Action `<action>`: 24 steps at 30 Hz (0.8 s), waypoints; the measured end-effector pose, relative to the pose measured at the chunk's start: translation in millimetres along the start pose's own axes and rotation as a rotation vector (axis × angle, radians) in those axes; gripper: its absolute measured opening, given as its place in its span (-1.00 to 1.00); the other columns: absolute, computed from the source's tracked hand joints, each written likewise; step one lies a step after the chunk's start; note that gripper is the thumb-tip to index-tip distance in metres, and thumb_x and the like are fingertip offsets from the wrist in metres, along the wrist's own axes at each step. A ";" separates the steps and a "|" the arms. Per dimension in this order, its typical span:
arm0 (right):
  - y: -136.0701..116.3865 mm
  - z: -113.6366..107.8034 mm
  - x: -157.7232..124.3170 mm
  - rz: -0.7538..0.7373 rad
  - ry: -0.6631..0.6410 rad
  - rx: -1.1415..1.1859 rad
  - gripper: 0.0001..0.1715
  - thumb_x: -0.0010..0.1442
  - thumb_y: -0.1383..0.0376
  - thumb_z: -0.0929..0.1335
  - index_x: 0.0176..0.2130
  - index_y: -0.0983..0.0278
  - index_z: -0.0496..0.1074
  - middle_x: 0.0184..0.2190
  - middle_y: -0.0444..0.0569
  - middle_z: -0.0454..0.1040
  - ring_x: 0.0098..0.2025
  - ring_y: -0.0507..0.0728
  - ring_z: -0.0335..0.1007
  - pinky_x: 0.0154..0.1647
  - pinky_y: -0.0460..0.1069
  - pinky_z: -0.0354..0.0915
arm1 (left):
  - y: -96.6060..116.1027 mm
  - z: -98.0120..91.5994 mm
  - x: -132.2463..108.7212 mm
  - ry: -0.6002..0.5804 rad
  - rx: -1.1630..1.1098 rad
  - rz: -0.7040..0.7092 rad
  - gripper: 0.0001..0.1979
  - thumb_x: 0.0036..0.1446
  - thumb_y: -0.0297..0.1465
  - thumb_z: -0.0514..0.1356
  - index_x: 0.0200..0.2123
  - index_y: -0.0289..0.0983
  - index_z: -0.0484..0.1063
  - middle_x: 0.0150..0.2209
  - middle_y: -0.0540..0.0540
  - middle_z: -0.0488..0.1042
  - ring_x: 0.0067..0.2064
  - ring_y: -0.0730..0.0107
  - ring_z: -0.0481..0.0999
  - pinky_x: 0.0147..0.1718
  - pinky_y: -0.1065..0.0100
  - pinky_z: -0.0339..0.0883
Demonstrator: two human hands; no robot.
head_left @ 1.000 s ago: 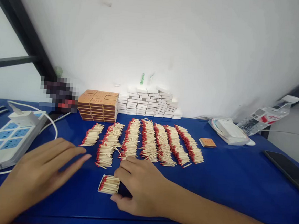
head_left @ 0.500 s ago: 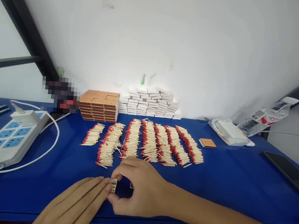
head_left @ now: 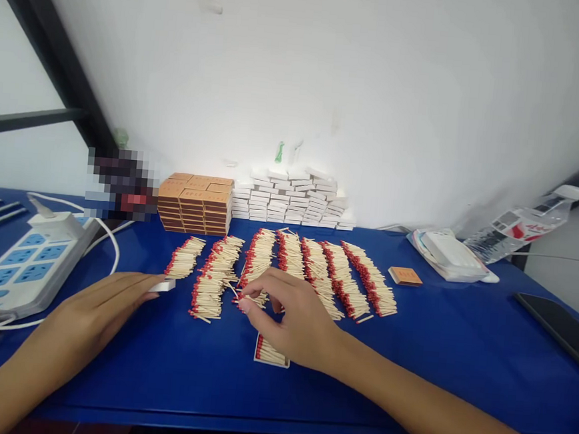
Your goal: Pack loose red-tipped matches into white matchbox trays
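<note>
Several blue sockets show on the white power strip (head_left: 40, 257) at our far left. Beside it, our left hand (head_left: 94, 312) is closed around a small white tray (head_left: 164, 286), its end poking past our fingertips, just in front of the shortest match row (head_left: 185, 257). Behind stands a block of orange matchboxes (head_left: 195, 203), with a pile of white trays (head_left: 291, 200) next to it against the wall. Seven rows of red-headed matches fan across the blue table (head_left: 156, 380). Our right hand (head_left: 292, 314) reaches over the third row (head_left: 259, 248), thumb and forefinger nearly together — we cannot tell whether they grip a match. A filled tray (head_left: 272, 353) lies partly under that hand. Further right sit one orange matchbox (head_left: 405, 276), a plastic bottle (head_left: 524, 225) and — nearest the edge — a dark phone (head_left: 561, 325).
</note>
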State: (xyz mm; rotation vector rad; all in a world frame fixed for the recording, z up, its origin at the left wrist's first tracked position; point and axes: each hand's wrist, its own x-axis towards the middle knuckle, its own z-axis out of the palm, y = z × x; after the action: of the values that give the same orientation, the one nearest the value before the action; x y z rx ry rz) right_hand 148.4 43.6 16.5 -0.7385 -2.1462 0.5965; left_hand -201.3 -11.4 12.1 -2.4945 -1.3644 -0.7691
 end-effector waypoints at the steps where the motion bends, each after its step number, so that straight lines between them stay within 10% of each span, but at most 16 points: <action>1: 0.9 -1.5 1.1 0.001 0.009 0.000 -0.91 0.40 0.29 0.40 -0.16 0.24 0.55 -0.24 -0.09 0.59 -0.38 0.02 0.37 -0.30 -0.02 0.28 | -5.6 3.1 3.1 -0.004 0.004 0.005 -0.66 0.48 -0.16 0.11 0.17 -0.06 0.54 0.10 0.01 0.66 0.03 0.21 0.71 0.12 0.24 0.59; 24: 5.4 -17.0 3.8 -0.015 0.056 -0.029 -0.85 0.41 0.35 0.33 -0.19 0.24 0.52 -0.25 -0.03 0.57 -0.29 0.07 0.43 -0.31 -0.01 0.33 | -24.2 16.0 31.4 -0.107 0.071 0.093 -0.62 0.43 -0.18 0.18 0.22 -0.11 0.52 0.11 -0.14 0.59 0.13 0.11 0.58 0.15 0.12 0.47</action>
State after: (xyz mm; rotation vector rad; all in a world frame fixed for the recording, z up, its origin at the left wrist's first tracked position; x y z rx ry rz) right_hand 161.4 53.0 25.2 -0.7454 -2.1109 0.5317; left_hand -201.9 31.3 13.3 -2.5558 -1.2745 -0.5659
